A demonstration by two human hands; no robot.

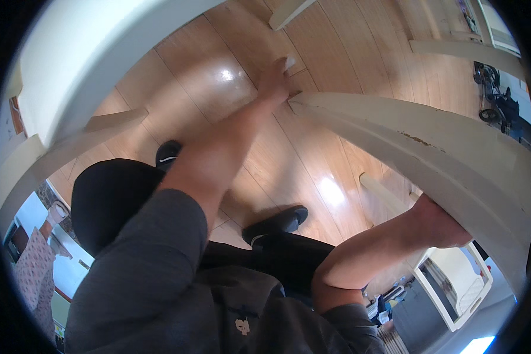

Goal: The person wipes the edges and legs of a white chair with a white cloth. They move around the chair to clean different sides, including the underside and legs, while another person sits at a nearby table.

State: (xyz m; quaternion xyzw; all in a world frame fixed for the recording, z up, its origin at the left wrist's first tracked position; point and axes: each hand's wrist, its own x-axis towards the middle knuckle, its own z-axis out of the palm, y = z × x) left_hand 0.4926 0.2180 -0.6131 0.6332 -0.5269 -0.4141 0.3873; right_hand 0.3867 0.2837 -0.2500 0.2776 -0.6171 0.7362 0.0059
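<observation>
My left hand (275,82) reaches down by the floor, closed round a small white wad (290,62), perhaps tissue or cloth. It is beside the narrow foot of a cream-painted wooden furniture leg (380,128), whose paint is chipped. Whether the hand touches the leg is unclear. My right hand (442,226) is at the near edge of the wide upper part of that same piece; its fingers are hidden behind the wood.
Other cream furniture legs (287,13) stand on the wood-plank floor (181,84). A large white surface (84,57) curves across the upper left. At the right are a black wheeled frame (495,97) and a white chair (462,283). A patterned pink cloth (33,270) hangs at the left.
</observation>
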